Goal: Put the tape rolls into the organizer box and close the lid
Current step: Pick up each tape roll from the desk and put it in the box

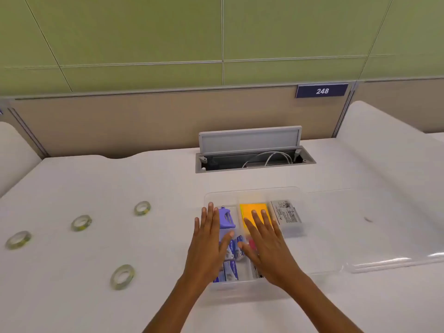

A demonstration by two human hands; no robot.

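1. Both my hands sit flat over the box (pixel 254 198), fingers spread, gripping nothing. L hand (pixel 211 239) covers the box's left edge, R hand (pixel 264 241) the middle.
2. Hidden: hands block most of the near compartments; I only see bits of blue-white packs (pixel 230 270) between and under them, can't tell what they are.
3. Box walls are clear and faint, far rim barely shows. Can't tell if the lid is on; a clear sheet (pixel 394 260) lies to the right, maybe the lid, not sure.
4. Visible inside: purple tool (pixel 227 218), yellow pad (pixel 253 212), labelled grey pack (pixel 288 217), print too small to read.
5. Box long axis runs near-to-far.
6. Four tape rolls lie flat on the table (pixel 120 179), holes up, well left of the box: (pixel 142 208), (pixel 81 222), (pixel 18 239), (pixel 122 276).
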